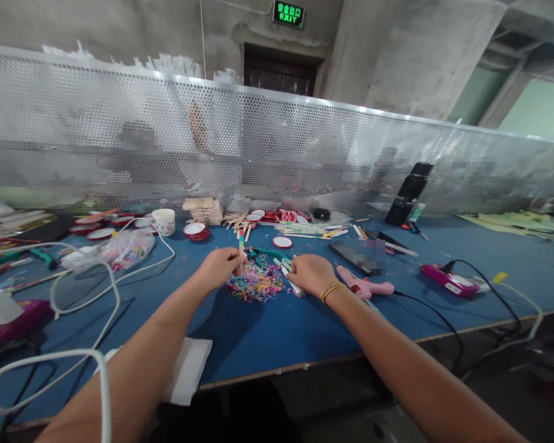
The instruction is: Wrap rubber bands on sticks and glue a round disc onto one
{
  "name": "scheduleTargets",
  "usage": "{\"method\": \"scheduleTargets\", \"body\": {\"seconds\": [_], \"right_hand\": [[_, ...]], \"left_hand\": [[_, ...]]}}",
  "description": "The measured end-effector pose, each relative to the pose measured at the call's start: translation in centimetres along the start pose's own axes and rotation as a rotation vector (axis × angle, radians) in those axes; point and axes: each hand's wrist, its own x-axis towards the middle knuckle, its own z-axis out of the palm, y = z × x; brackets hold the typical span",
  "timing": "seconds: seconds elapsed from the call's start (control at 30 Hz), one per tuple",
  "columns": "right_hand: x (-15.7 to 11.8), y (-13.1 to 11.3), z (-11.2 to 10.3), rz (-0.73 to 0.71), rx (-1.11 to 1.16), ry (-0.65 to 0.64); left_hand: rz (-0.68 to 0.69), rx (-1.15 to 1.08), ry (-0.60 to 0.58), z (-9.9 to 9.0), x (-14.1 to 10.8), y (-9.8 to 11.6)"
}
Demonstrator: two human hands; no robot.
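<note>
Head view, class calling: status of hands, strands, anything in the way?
Left hand holding striped stick upright. Right hand at white sticks, grip unclear. Colourful strands heaped between hands. Possible obstruction: pink glue gun, close right.

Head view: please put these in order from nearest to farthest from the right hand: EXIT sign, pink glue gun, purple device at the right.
1. Pink glue gun, just to the right of the right hand.
2. Purple device, farther right, past the gun.
3. EXIT sign, high up in the background.
</note>
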Motion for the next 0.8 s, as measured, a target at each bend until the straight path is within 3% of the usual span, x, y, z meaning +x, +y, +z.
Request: {"method": "scheduleTargets", "body": {"seconds": [0.27, 0.47, 0.8], "right_hand": [[0.3, 0.0, 0.8, 0.057, 0.043, -0.041], [-0.2, 0.0, 0.1, 0.063, 0.107, 0.047], [2.1, -1.0, 0.2, -0.048, 0.673, 0.122]], "left_hand": [[-0.013, -0.018, 0.0, 0.0, -0.1, -0.2], [-0.002, 0.011, -0.006, -0.1, -0.2, 0.1], [-0.048, -0.092, -0.013, -0.2, -0.7, 1.1]]}}
